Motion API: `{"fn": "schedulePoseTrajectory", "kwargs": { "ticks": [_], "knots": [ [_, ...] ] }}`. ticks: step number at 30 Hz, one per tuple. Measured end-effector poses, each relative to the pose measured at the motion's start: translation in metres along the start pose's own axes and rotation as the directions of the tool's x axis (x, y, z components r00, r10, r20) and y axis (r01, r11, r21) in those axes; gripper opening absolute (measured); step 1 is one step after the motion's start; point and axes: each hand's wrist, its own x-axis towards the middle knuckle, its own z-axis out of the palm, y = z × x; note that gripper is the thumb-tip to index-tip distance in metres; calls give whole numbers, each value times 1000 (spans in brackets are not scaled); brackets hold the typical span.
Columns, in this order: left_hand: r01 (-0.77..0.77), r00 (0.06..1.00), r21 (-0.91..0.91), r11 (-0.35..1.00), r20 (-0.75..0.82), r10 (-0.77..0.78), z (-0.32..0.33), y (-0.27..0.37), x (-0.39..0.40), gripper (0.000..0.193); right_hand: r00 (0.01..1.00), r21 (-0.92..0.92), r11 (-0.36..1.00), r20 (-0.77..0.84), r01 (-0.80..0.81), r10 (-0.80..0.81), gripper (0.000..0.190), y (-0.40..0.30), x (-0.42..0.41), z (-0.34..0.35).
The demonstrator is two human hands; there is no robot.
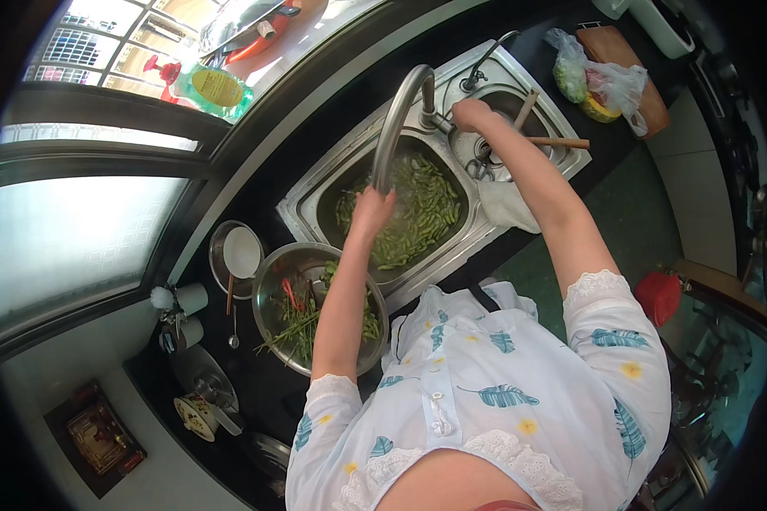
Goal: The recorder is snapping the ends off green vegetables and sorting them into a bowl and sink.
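Fingers of my left hand (374, 213) close about the lower end of the curved metal faucet spout (396, 121); the exact grip is partly hidden. Below it, many green bean pods, which look like edamame (431, 207), lie in water in the large basin of the stainless steel sink (362, 156). The water surface is stirred and bubbly near the spout. My right hand (472, 116) is curled at the faucet's side lever (444, 124), whose outer end it covers. Scissors (480, 168) rest in the small basin beneath my right forearm.
Left of the sink, a steel bowl (265, 281) holds stems and pods. Wooden handles (559, 142) stick out of the small basin. A white cloth (506, 205) drapes over the sink's front edge. Plastic bags (617, 83) lie on a cutting board (655, 121) at right.
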Motion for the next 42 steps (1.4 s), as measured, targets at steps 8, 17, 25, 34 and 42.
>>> {"fn": "schedulePoseTrajectory", "kwargs": {
  "ticks": [8,17,25,34,42],
  "knots": [
    [9,978,121,993,204,-34,4,11,-24,36,940,35,952,-169,306,-296,26,-104,-101,99],
    [-148,989,400,905,78,128,35,-12,-23,27,878,181,878,-111,-443,466,27,-80,-175,118],
    [-445,876,49,894,232,423,9,41,-58,32,854,420,814,-151,-400,498,26,-12,-218,103],
    [-603,671,-412,683,202,714,-13,129,-88,30,910,779,624,-216,-57,353,24,-46,-279,-16],
    [-415,847,-449,791,127,516,-9,126,-76,36,768,842,499,-453,203,453,25,-100,-267,-32]
  ]
}}
